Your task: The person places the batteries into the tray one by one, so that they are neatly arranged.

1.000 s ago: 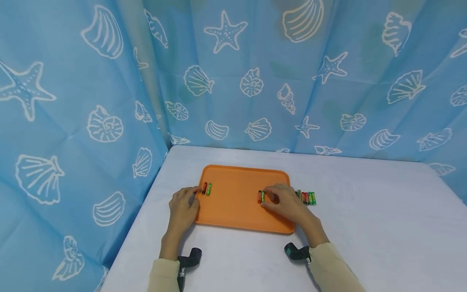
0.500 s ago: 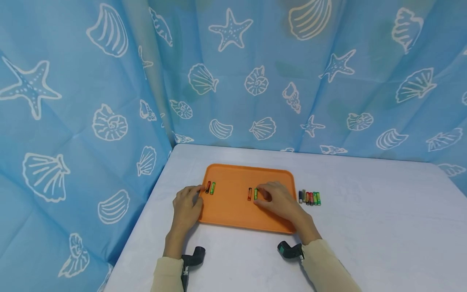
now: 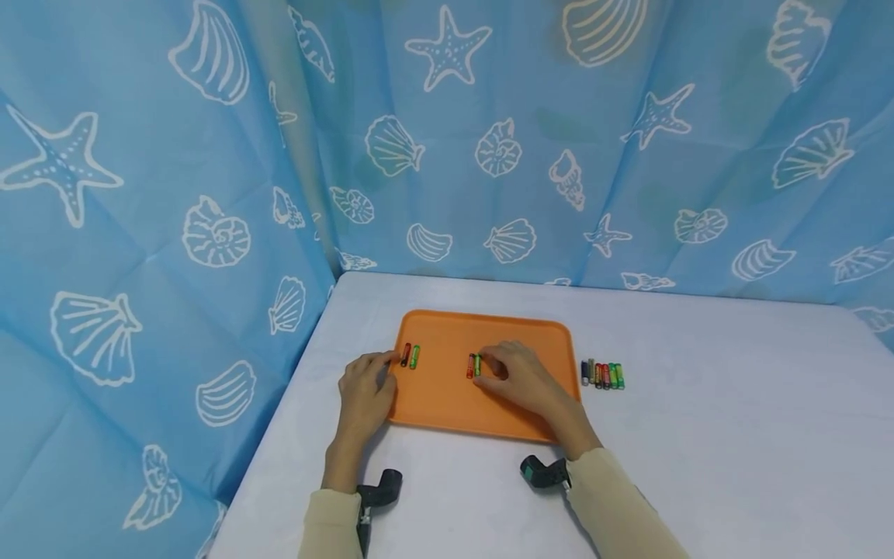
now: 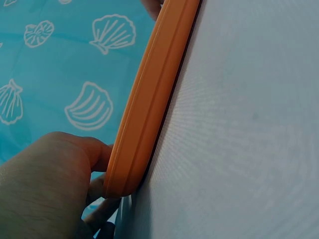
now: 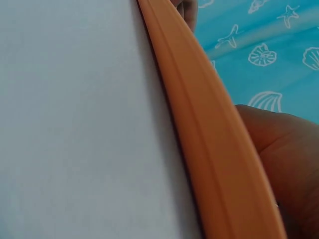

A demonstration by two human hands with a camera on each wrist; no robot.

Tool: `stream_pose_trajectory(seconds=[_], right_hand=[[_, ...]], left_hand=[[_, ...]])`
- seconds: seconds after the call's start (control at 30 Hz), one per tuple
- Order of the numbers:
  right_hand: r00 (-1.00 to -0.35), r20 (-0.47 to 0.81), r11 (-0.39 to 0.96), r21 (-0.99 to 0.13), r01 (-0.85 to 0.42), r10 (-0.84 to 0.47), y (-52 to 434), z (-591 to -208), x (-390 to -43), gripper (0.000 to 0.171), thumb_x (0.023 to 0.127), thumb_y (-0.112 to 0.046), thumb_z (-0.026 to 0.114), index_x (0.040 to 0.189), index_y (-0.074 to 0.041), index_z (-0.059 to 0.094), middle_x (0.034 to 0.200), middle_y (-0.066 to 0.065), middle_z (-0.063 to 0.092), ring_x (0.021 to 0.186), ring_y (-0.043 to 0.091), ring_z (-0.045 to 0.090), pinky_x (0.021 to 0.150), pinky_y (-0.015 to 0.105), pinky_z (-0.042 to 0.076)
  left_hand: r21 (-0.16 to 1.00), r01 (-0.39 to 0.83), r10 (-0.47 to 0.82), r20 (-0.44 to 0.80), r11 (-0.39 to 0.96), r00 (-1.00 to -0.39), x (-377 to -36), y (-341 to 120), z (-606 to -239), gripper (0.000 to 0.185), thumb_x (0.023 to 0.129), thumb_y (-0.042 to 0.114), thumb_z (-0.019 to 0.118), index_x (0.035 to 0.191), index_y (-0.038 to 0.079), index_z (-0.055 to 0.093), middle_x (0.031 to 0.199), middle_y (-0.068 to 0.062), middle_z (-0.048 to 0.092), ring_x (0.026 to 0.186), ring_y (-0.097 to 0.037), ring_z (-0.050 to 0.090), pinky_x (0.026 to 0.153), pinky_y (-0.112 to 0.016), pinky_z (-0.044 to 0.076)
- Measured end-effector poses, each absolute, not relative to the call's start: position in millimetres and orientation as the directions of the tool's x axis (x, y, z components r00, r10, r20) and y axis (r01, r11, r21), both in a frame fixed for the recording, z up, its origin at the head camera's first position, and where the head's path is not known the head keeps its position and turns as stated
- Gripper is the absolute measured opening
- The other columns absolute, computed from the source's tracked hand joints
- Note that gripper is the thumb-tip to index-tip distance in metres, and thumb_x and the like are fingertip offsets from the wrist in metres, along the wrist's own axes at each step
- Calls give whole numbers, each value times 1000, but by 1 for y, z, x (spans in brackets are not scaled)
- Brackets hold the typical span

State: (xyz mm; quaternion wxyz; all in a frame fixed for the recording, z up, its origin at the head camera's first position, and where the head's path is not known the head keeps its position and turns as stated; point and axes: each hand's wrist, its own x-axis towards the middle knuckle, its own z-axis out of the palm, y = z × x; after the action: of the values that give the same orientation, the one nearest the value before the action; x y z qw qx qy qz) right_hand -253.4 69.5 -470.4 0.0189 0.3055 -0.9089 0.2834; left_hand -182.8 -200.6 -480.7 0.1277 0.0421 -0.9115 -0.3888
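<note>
An orange tray (image 3: 447,404) lies on a white table (image 3: 698,435). My left hand (image 3: 366,388) grips the tray's left rim, thumb on top beside a red and green battery pair (image 3: 410,355). In the left wrist view the left hand (image 4: 45,184) curls round the orange rim (image 4: 149,99). My right hand (image 3: 520,379) rests on the tray with curled fingers, and its fingertips pinch a second red and green battery pair (image 3: 473,365) near the tray's middle. The right wrist view shows only the tray rim (image 5: 209,149) and part of the right hand (image 5: 284,154).
A row of several batteries (image 3: 604,375) lies on the table just right of the tray. Blue curtains printed with shells (image 3: 209,194) close off the left and back sides. Black wrist mounts (image 3: 380,487) sit on both forearms.
My right hand has moved left across the tray, taking the red and green battery pair with it towards the middle. The left hand has stayed on the left rim.
</note>
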Motion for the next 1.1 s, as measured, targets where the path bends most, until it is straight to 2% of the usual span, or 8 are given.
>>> stream_pose_trajectory(seconds=[0.37, 0.6, 1.1], right_hand=[[-801, 205, 645, -497, -580, -562, 52, -471, -257, 35, 90, -40, 74, 109, -12, 66, 75, -4, 45, 75, 16, 42, 75, 39, 31], [-818, 166, 661, -511, -549, -551, 40, -471, -257, 40, 90, -40, 74, 116, -11, 67, 77, -3, 46, 78, 16, 43, 77, 38, 32], [-814, 169, 660, -505, -556, -556, 17, -473, -260, 41, 90, -41, 74, 116, -12, 67, 77, -3, 47, 81, 17, 44, 80, 39, 32]], left_hand=[[726, 21, -177, 195, 687, -965, -183, -199, -480, 36, 96, 9, 56, 131, 13, 65, 131, -11, 57, 135, -35, 36, 115, -54, 15], [724, 6, -187, 186, 690, -965, -183, -199, -480, 35, 96, 9, 56, 130, 14, 66, 131, -10, 56, 135, -34, 36, 115, -53, 16], [725, 17, -187, 200, 689, -962, -182, -199, -478, 36, 96, 10, 56, 131, 12, 65, 130, -10, 57, 134, -34, 37, 114, -53, 17]])
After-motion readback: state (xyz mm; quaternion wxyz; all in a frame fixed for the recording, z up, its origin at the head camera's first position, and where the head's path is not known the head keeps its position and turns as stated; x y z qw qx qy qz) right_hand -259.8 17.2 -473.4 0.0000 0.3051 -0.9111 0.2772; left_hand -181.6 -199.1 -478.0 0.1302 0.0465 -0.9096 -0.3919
